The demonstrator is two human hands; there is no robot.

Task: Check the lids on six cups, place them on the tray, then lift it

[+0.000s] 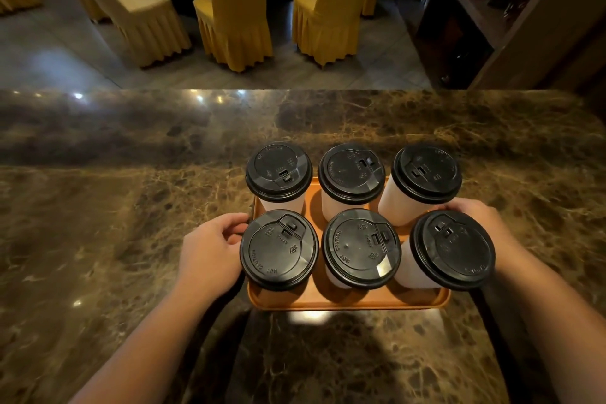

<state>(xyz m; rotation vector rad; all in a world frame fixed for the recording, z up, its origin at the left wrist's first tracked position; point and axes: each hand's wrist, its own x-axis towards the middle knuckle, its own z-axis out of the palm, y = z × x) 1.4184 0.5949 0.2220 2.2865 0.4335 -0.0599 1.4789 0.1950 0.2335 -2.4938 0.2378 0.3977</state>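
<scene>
Brown veined marble formed the table (98, 213), and near its front edge, a little right of centre, was the orange tray (344, 303). Six white cups (398, 203) stood upright on it in two rows of three, filling it from side to side. Black lids (278, 249) covered all six, their drink tabs turned different ways; "HOT CAUTION" could be read on the near-left and near-middle ones. The near row hid most of the tray's floor, so orange showed only between the cups and along the near rim. A dark shadow and a bright glint lay on the marble just under that rim. Whether the tray rested on the table or hung clear of it could not be told.

The left hand (210, 249) was at the tray's left side, by the near-left cup, with its fingers curled in round the rim and its thumb pointing toward the far-left corner. The right hand (475, 216) was at the right side, behind the near-right cup, knuckles up and fingers bent downward. That cup's lid hid the fingertips, so its hold could not be told. Both bare forearms ran back to the bottom corners.

Beyond the table's far edge lay a grey tiled floor (49, 52) with three chairs (236, 16) in yellow skirted covers, and a dark wooden shelf (465, 10) stood at the upper right.
</scene>
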